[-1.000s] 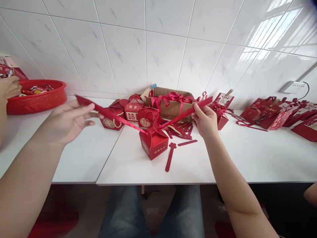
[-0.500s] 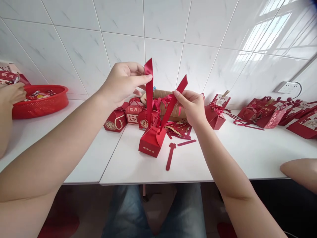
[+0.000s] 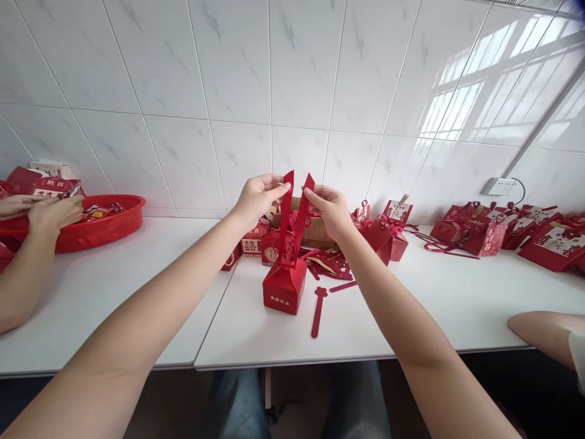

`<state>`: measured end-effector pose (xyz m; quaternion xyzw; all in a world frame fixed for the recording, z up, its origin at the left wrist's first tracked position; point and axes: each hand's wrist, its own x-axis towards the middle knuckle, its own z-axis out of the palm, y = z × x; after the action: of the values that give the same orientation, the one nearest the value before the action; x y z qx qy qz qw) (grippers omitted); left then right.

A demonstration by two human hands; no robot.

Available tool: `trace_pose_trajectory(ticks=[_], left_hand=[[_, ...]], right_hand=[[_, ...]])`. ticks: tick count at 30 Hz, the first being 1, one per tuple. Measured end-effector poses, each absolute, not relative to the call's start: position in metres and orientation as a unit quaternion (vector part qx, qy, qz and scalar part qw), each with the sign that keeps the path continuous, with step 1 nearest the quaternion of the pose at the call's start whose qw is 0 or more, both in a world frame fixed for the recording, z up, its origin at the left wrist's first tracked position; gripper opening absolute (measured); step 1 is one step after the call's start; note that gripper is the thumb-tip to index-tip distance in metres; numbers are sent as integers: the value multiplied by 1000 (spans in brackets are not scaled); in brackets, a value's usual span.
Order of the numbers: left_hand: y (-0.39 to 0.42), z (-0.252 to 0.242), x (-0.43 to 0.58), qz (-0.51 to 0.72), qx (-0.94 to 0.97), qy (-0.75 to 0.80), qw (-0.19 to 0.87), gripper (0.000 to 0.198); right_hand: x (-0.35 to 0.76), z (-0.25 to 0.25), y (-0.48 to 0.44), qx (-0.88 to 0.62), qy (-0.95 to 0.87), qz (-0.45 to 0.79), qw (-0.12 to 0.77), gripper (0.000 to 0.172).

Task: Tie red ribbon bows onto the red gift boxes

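A small red gift box with gold lettering stands on the white table in front of me. A red ribbon rises from its top in two strands. My left hand pinches the left strand near its tip. My right hand pinches the right strand. Both strands stand nearly upright and close together above the box.
More red boxes and a cardboard box of ribbons sit behind. Loose red strips lie beside the box. Finished boxes line the right. A red basket sits left, with another person's hand. Another arm rests at right.
My hands brought the two ribbon ends from spread wide to upright and close together above the box. The view tilted up, and the box stayed on the table.
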<state>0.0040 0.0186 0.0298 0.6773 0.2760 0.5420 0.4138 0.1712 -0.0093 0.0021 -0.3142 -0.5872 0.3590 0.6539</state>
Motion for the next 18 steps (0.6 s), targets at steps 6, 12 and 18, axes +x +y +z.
trace_pose_trajectory(ticks=[6, 12, 18], left_hand=[[7, 35, 5, 555, 642, 266, 457, 18], [6, 30, 9, 571, 615, 268, 474, 19], [1, 29, 14, 587, 617, 256, 457, 21]], right_hand=[[166, 9, -5, -282, -619, 371, 632, 21], [161, 9, -5, -266, -611, 388, 637, 21], [157, 7, -7, -258, -605, 397, 640, 24]])
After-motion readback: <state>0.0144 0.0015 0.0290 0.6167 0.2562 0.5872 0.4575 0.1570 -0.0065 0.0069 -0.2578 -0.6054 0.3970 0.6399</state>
